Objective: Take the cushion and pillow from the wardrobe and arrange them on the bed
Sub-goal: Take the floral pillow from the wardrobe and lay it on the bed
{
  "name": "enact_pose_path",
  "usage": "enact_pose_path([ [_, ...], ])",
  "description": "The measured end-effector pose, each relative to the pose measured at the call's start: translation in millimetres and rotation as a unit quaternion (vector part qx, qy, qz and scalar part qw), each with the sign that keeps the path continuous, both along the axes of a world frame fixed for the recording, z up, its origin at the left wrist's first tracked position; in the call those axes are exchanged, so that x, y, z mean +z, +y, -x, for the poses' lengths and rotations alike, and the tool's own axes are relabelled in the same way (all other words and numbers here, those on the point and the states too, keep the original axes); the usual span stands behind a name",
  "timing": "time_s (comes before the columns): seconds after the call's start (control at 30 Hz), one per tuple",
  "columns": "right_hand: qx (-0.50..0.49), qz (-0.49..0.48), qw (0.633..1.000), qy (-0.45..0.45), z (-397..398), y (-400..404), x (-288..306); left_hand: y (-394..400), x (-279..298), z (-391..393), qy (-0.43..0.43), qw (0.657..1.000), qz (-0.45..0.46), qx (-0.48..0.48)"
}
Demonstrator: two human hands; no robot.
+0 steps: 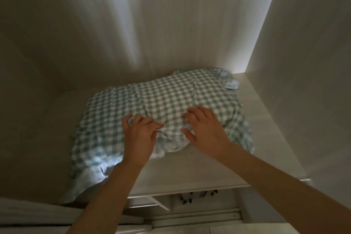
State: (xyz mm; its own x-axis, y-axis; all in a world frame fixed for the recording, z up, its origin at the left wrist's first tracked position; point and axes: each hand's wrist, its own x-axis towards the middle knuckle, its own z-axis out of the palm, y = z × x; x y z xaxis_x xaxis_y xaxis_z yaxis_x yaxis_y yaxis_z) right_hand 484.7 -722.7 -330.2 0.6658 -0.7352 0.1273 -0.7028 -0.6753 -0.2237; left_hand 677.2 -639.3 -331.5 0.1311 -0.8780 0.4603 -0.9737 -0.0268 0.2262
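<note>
While the checked pillow (pixel 157 108) lies on the wardrobe shelf (pixel 191 173), the left hand (pixel 140 135) pinches its cover, the right hand (pixel 205 131) rests spread on it, nothing carried yet.

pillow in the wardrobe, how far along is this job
Done: nothing visibly. The checked pillow lies on the wardrobe shelf. In hand: the left hand pinches its fabric; the right hand rests on it. Left: lifting it out, finding the cushion, arranging both on the bed, none in view.
</note>
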Motion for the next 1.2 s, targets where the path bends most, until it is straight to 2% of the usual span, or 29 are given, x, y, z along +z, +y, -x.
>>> enact_pose_path([
  [0.1, -0.001, 0.049, 0.998, -0.033, 4, 2, 54, -8, 57, 1, -0.022, 0.998, 0.041, -0.03],
  [0.2, 0.005, 0.095, 0.995, -0.029, 8, 8, 98, -12, 110, 7, -0.058, 0.995, 0.069, -0.05],
  [0.3, 0.012, 0.147, 0.987, -0.056, 16, 13, 125, -15, 140, 6, -0.086, 0.992, 0.072, -0.063],
  [0.4, 0.03, 0.18, 0.98, -0.083, 21, 15, 131, -26, 158, 5, -0.041, 0.997, -0.013, -0.056],
  [0.47, 0.04, 0.189, 0.98, -0.052, 22, 12, 123, -37, 162, 8, -0.013, 0.996, -0.085, -0.011],
  [0.5, 0.04, 0.195, 0.979, -0.031, 22, 8, 116, -40, 159, 10, -0.012, 0.998, -0.068, -0.004],
  [0.57, 0.026, 0.207, 0.978, -0.017, 20, -4, 103, -40, 148, 15, 0.003, 0.999, 0.046, -0.02],
  [0.67, -0.018, 0.202, 0.979, -0.031, 11, -28, 96, -27, 119, 24, 0.073, 0.983, 0.17, -0.012],
  [0.73, -0.046, 0.181, 0.982, -0.004, 3, -45, 96, -17, 95, 28, 0.107, 0.978, 0.181, -0.006],
  [0.8, -0.069, 0.129, 0.989, 0.016, -4, -61, 94, -8, 67, 29, 0.118, 0.983, 0.142, -0.003],
  [0.9, -0.11, 0.002, 0.994, 0.002, -2, -83, 77, 8, 26, 26, 0.113, 0.993, 0.013, 0.02],
  [1.0, -0.139, -0.122, 0.983, 0.01, 16, -90, 37, 24, -8, 21, 0.128, 0.982, -0.115, 0.073],
  [1.07, -0.154, -0.174, 0.972, 0.014, 30, -88, 5, 32, -25, 19, 0.113, 0.975, -0.162, 0.101],
  [1.13, -0.175, -0.205, 0.963, 0.003, 41, -85, -20, 37, -31, 17, 0.124, 0.976, -0.15, 0.096],
  [1.2, -0.213, -0.216, 0.953, -0.022, 49, -84, -33, 38, -31, 17, 0.148, 0.981, -0.093, 0.089],
])
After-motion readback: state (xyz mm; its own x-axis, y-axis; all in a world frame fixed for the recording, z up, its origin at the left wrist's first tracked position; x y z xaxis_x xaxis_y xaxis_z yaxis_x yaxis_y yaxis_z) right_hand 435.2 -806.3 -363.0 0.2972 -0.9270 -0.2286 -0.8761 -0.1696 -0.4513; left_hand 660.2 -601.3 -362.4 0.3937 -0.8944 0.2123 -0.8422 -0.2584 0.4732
